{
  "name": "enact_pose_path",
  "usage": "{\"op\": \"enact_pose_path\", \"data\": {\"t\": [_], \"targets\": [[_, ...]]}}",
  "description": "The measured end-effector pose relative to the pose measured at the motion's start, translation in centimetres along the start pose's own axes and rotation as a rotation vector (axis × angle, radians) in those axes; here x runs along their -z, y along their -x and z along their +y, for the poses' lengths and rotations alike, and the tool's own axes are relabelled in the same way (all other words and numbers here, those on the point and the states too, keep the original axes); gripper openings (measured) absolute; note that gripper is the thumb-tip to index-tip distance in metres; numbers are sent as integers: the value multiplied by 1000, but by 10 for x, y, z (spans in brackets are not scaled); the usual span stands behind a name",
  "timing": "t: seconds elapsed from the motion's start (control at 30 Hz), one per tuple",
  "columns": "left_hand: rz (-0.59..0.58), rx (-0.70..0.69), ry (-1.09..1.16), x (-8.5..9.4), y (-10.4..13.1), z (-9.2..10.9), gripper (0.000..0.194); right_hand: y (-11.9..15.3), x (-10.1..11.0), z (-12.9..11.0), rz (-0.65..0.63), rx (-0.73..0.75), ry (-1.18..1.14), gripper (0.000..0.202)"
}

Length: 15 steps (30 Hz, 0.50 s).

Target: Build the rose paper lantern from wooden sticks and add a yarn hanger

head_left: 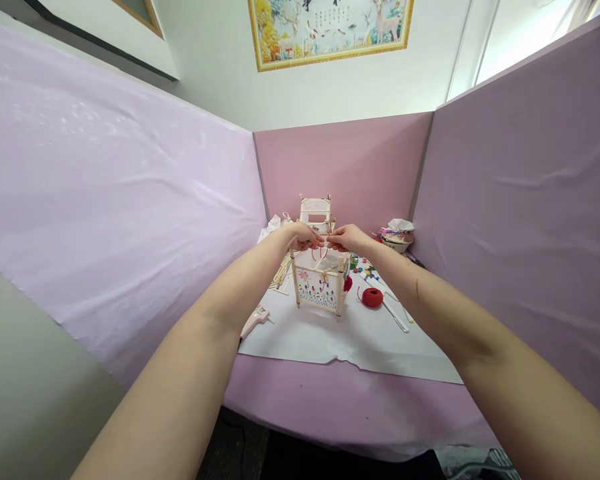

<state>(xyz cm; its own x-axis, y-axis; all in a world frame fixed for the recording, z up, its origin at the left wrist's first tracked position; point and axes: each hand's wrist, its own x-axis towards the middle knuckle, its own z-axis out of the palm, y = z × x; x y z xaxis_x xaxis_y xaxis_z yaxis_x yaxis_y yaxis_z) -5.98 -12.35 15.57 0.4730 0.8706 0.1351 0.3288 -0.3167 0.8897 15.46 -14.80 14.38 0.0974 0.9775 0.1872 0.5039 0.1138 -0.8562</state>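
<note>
Both arms reach forward over a small box-like frame (318, 297) of pale sticks, its white front panel drawn with flowers and butterflies. My left hand (306, 237) and my right hand (346, 238) meet just above it, fingers pinched close together. Red yarn (320, 254) hangs in a loop below the fingertips, and both hands seem to grip it. Behind them rises a taller back part (315, 205) of sticks and white panels. A red flower (348, 284) is on the box's right side. The hands hide part of the structure's middle.
A red yarn ball (372, 297) lies to the right, near white pens (395, 316) and small coloured pieces (368, 267). Loose sticks (281, 273) and a pink glue gun (255, 321) lie left. A basket (397, 241) stands at the back right. Pink and lilac partitions (345, 163) enclose the table.
</note>
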Motion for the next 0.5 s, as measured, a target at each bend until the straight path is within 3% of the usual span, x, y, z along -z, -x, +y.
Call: {"op": "enact_pose_path", "data": {"t": [0.2,0.33,0.5], "targets": [[-2,71,42,-11,-44,13,24,-1,-1,3,36,64,18,19],[-6,69,46,-12,-60,16,23,-4,-3,6,89,81,10,15],[-111,69,39,-26,-74,20,17,-11,-7,9,114,89,-80,14]]}}
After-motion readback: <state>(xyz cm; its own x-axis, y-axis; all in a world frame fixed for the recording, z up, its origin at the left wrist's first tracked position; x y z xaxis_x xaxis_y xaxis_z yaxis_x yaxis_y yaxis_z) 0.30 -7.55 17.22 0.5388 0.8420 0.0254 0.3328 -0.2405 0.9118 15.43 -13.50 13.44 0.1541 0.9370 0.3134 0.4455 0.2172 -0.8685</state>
